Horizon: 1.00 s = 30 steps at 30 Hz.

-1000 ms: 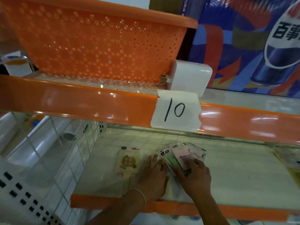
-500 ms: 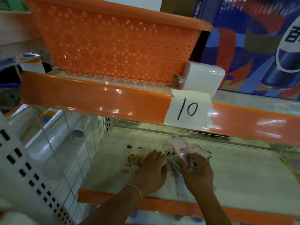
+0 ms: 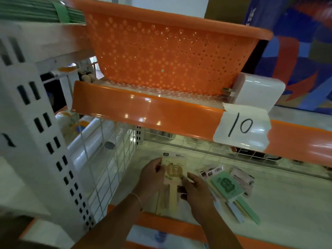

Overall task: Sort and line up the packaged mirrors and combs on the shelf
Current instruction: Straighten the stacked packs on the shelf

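Both hands, left (image 3: 151,178) and right (image 3: 195,190), grip a packaged mirror (image 3: 173,175) on the shelf (image 3: 287,200), beside a pile of packages (image 3: 228,184).

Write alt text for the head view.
Both hands, left hand and right hand, hold a yellow packaged mirror flat on the white shelf. A fanned pile of packages lies to its right, under an orange basket.

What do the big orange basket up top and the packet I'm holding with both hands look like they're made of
The orange basket looks like moulded plastic with a dull sheen: thin walls pierced by rows of round holes that let light through. The packet, held by the left hand and right hand, seems to be printed card under clear glossy film, though blur leaves that uncertain; the pale handle inside looks like plastic.
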Motion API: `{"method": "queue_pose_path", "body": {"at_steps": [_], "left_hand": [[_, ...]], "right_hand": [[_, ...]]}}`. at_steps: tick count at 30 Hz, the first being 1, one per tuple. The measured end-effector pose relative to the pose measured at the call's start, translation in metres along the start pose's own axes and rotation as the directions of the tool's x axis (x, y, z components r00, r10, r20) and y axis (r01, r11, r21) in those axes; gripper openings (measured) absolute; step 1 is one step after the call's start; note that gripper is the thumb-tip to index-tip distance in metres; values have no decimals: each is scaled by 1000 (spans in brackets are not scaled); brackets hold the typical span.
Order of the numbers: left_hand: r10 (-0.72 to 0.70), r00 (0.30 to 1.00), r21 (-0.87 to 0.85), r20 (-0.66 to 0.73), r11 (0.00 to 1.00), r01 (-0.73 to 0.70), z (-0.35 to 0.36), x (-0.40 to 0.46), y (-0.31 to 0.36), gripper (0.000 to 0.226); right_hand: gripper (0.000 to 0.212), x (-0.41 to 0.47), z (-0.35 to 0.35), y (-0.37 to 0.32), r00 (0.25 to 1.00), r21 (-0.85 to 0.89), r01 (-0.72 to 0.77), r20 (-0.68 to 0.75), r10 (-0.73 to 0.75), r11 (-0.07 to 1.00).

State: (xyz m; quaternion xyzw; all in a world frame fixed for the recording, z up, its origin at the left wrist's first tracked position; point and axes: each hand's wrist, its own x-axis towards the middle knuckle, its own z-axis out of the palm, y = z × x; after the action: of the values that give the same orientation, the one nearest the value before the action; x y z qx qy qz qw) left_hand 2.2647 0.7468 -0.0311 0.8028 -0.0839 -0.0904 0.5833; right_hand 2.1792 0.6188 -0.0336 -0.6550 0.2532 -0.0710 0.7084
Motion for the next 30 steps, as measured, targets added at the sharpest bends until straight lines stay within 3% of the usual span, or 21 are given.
{"method": "queue_pose_path", "body": {"at_steps": [6, 8, 10, 13, 15, 17, 21, 26, 30], "left_hand": [[21, 1000, 288, -18, 957, -15, -13, 14, -15, 35], [69, 998, 350, -3, 934, -64, -13, 16, -20, 19], [123, 992, 423, 19, 898, -120, -14, 16, -28, 3], [241, 970, 535, 19, 817, -214, -16, 15, -46, 11], [310, 951, 598, 1, 761, -249, -18, 11, -58, 11], [382, 924, 624, -11, 725, -292, -18, 6, -68, 11], [415, 910, 629, 4, 706, -325, -19, 5, -76, 40], [403, 915, 607, 16, 723, -330, -19, 7, -78, 40], [398, 917, 597, 26, 729, -334, -21, 6, -78, 43]], "right_hand": [[10, 17, 8, 12, 997, -189, 11, -74, -25, 982], [26, 27, 11, 20, 992, -303, 1, -119, -39, 953], [35, 31, 14, 24, 987, -452, 14, -136, -85, 892], [9, 28, 17, 20, 979, -652, 86, -84, -185, 753], [23, 29, 14, 26, 964, -754, 153, -30, -265, 639], [32, 32, 10, 37, 954, -782, 186, -3, -301, 596], [25, 30, 3, 53, 948, -760, 215, 10, -319, 613], [16, 24, -4, 55, 901, -756, 335, 83, -425, 563], [23, 23, -4, 54, 896, -745, 361, 111, -430, 561]]}}
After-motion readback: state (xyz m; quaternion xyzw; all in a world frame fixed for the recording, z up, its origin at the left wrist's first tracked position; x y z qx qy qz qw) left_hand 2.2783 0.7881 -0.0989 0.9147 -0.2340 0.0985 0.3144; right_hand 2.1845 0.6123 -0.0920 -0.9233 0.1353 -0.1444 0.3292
